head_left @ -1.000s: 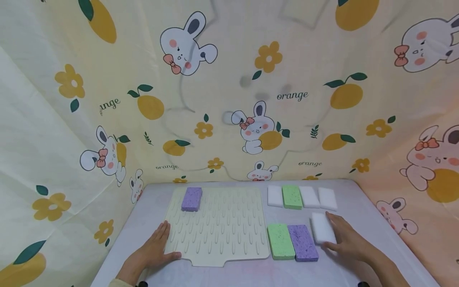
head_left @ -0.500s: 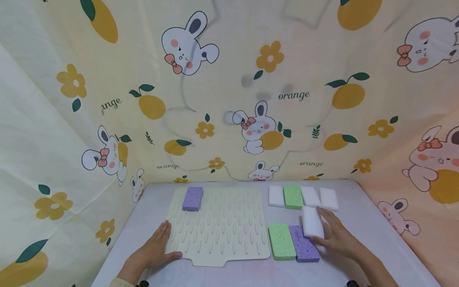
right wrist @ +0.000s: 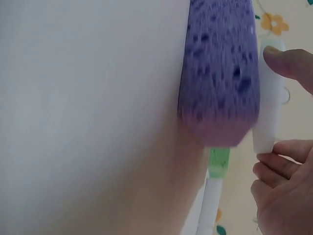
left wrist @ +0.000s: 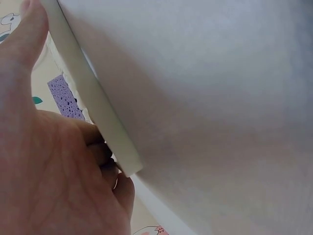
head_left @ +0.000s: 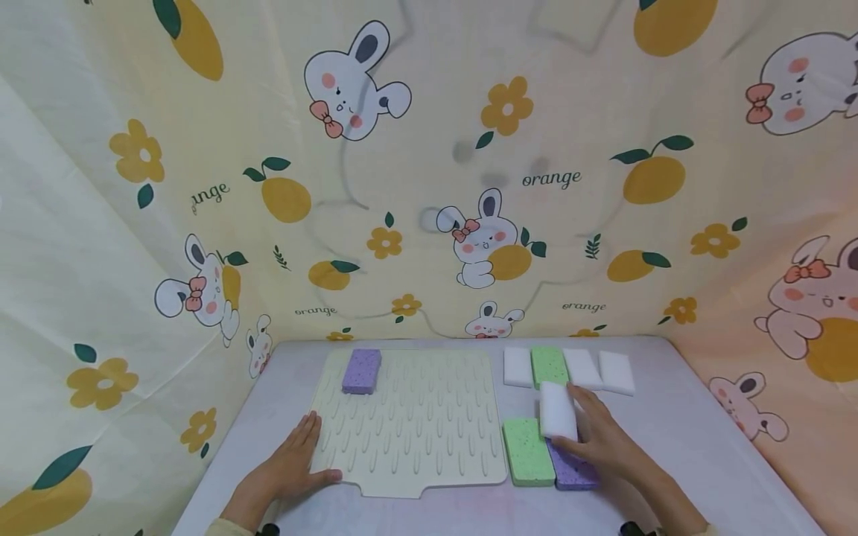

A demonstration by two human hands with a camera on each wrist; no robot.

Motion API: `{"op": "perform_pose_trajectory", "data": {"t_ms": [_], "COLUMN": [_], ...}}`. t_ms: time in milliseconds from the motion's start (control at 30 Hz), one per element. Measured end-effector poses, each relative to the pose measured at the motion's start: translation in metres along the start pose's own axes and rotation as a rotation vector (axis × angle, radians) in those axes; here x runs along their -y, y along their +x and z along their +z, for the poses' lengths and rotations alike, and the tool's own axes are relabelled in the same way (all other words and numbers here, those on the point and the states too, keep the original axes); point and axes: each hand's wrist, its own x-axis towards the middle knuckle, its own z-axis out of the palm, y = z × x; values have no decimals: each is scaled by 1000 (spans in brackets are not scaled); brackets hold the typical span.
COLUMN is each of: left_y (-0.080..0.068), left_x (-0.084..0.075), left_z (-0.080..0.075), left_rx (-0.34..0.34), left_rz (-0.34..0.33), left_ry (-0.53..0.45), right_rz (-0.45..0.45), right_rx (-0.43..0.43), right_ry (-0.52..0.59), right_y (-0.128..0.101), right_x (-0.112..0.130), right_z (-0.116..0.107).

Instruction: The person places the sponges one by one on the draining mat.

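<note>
The white sponge (head_left: 558, 410), pinched in the right hand (head_left: 603, 444), hangs above the purple sponge (head_left: 571, 470) near the tabletop's front edge; a loose pinch could drop it; the left hand (head_left: 284, 473) lies flat, steadying the mat (head_left: 409, 424).

A smooth, matt white foam block (head_left: 558, 420) sits in the right hand (head_left: 606, 447). The purple sponge (right wrist: 220, 73) and the green sponge (head_left: 527, 450) look porous and rough. The cream mat (head_left: 409, 424) is ridged, soft-looking rubber. A matt pale cloth covers the bench (head_left: 684, 439).
</note>
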Motion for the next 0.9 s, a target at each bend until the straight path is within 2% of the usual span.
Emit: {"op": "perform_pose_trajectory", "data": {"t_ms": [233,567,600,767,900], "left_y": [4,0,1,5,5], "left_x": [2,13,14,15,12], "left_z": [1,13,14,15,10], "left_rx": [-7,-64,-65,-47,-27], "left_rz": [21,92,92,40,12], "left_ry": [-17,-98,-105,-24,-32], "right_rz": [40,34,32,28,51], "right_rx": [22,32,29,27,39], "right_ry": [20,43,42,64,74], "right_y": [8,22,23,30,38], "right_x": [12,33,35,47,56], "right_z": [10,29,30,37,43]}}
